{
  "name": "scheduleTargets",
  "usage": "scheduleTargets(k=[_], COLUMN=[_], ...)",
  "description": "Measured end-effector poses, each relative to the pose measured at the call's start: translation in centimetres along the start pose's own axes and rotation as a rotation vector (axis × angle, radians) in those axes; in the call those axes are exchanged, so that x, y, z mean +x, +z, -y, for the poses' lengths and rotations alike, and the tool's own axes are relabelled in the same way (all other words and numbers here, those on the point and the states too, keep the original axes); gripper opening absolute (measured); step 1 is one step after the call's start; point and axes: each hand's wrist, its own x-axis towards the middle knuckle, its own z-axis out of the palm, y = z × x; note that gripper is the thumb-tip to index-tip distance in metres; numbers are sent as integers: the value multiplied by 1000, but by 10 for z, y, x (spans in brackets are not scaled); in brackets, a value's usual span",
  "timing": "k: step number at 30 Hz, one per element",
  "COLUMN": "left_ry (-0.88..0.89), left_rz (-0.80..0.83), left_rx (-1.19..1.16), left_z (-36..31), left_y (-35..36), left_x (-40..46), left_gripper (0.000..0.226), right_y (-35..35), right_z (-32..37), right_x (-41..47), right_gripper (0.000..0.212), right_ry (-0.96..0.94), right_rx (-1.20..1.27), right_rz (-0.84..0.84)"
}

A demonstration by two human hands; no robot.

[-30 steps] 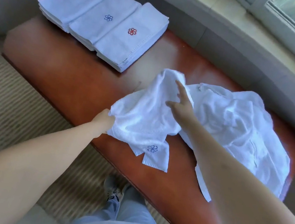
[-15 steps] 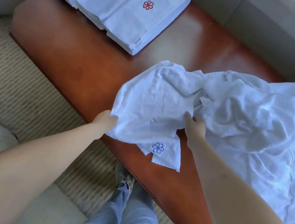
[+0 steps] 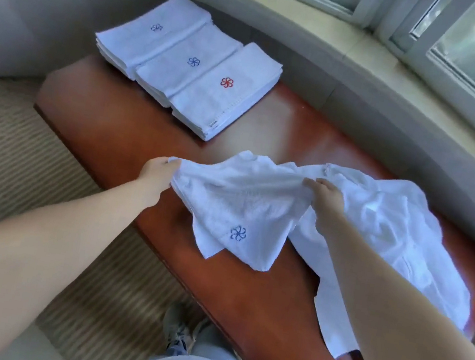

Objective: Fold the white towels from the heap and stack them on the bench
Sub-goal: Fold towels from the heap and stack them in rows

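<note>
Two hands stretch one white towel (image 3: 237, 208) at frame centre, above the bench (image 3: 129, 143). Left hand (image 3: 157, 171) grips its left edge, right hand (image 3: 326, 196) pinches its right edge; blue flower emblem (image 3: 238, 232) hangs near bottom corner. Heap (image 3: 384, 232) lies centre-right on bench. Three folded stacks (image 3: 186, 67) sit upper left w/ two blue emblems, one red.

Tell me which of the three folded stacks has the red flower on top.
The folded stack nearest the hands, at the right end of the row on the bench. Its top towel bears a red flower; the middle stack and far stack show blue ones.
</note>
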Motion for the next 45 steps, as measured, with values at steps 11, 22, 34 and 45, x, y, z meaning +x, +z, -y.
scheduleTargets(k=[11, 22, 34, 45], left_ry=[276, 331, 384, 517], left_rz=[96, 125, 204, 170], left_rx=[-249, -127, -115, 34], left_z=[-160, -189, -179, -178], left_y=[-36, -43, -48, -60], left_x=[-80, -122, -110, -92], left_gripper=[3, 23, 15, 26], right_y=[-75, -103, -111, -102], right_z=[120, 118, 96, 95], right_x=[-96, -135, -137, -142], right_gripper=[17, 28, 27, 16], right_ry=[-148, -167, -225, -307], right_rx=[423, 426, 350, 336], right_rz=[-138, -189, -174, -208])
